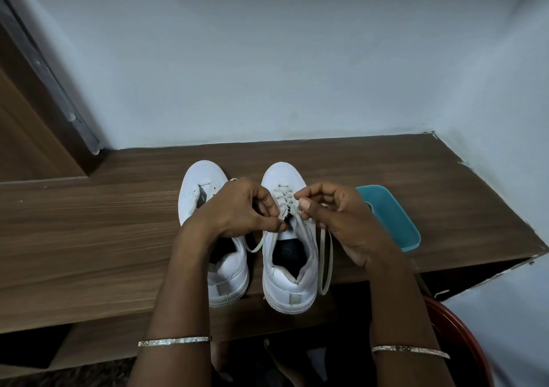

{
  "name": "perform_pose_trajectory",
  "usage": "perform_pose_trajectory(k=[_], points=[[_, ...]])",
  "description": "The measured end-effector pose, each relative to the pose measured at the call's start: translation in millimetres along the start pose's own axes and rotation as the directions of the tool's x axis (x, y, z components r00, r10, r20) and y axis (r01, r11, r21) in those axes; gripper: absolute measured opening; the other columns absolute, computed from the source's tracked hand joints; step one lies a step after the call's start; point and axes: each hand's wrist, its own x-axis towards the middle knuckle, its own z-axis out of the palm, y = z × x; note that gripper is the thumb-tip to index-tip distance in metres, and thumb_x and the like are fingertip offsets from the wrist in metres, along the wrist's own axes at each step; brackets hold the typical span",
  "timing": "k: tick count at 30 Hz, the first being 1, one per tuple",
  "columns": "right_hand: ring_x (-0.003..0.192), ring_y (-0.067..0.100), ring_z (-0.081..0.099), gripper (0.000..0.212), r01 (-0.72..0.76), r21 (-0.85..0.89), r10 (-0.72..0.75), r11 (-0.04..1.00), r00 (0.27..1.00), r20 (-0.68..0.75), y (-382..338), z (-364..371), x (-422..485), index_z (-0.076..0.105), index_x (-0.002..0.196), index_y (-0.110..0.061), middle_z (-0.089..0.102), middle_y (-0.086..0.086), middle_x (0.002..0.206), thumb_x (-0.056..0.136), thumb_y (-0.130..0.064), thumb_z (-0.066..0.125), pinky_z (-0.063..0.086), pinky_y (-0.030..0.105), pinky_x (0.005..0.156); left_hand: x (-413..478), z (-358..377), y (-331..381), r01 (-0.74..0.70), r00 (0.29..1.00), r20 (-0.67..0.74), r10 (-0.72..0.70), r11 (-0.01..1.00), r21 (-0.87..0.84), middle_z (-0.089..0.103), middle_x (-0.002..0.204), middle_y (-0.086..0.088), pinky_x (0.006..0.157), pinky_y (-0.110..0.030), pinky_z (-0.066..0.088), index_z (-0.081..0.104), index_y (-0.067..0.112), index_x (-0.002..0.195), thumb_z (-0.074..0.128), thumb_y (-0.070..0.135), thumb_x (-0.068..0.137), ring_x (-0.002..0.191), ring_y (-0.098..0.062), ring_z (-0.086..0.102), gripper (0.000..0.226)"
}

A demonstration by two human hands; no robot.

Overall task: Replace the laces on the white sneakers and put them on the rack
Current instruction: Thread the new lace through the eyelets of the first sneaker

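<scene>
Two sneakers stand on the bench: the left sneaker partly under the left hand, the right sneaker beneath both hands. Two hands, counting the right hand. One lace, trailing below the right hand. Two bangles, a left bangle and a right bangle, behind the hands. One teal tray just right of the right hand. One bench. One red tub beside the right forearm.

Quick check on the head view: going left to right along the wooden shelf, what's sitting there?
In order: unlaced white sneaker → white sneaker being laced → teal tray. The left hand and right hand pinch the lace across the sneakers, so they are left out.
</scene>
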Motion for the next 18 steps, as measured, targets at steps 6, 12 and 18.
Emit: perform_pose_trajectory(k=[6, 12, 18], points=[[0.078, 0.02, 0.075, 0.014, 0.036, 0.081, -0.031, 0.996, 0.998, -0.06, -1.3, 0.8, -0.4, 0.07, 0.094, -0.007, 0.077, 0.012, 0.089, 0.084, 0.001, 0.076, 0.047, 0.017, 0.059, -2.0, -4.5, -9.5, 0.102, 0.994, 0.049, -0.093, 0.965, -0.241, 0.077, 0.076, -0.008, 0.054, -0.024, 0.047, 0.08, 0.013, 0.08, 0.084, 0.005, 0.076, 0.071, -0.025, 0.061, 0.01], [0.093, 0.028, 0.074, 0.023, 0.029, 0.039, -0.029, 0.999, 1.0, 0.005, -2.8, 2.9, -2.5, 0.071, 0.097, -0.01, 0.077, 0.005, 0.098, 0.078, -0.005, 0.083, 0.051, 0.031, 0.075, -0.9, -3.8, -11.6, 0.199, 0.98, 0.067, -0.187, 0.926, -0.32, 0.076, 0.085, -0.017, 0.054, -0.02, 0.045, 0.082, 0.013, 0.081, 0.084, 0.002, 0.074, 0.066, -0.026, 0.053, 0.013], [0.078, 0.017, 0.074, 0.032, 0.099, -0.007, -0.1, 0.995, 0.992, -0.073, -2.8, 9.5, -0.8, 0.069, 0.099, -0.01, 0.076, 0.006, 0.086, 0.074, -0.005, 0.087, 0.057, 0.028, 0.069, 1.9, -3.1, -16.1, 0.251, 0.968, 0.083, -0.237, 0.901, -0.353, 0.076, 0.089, -0.021, 0.053, -0.018, 0.046, 0.079, 0.004, 0.083, 0.08, -0.003, 0.078, 0.061, -0.02, 0.053, 0.009]])
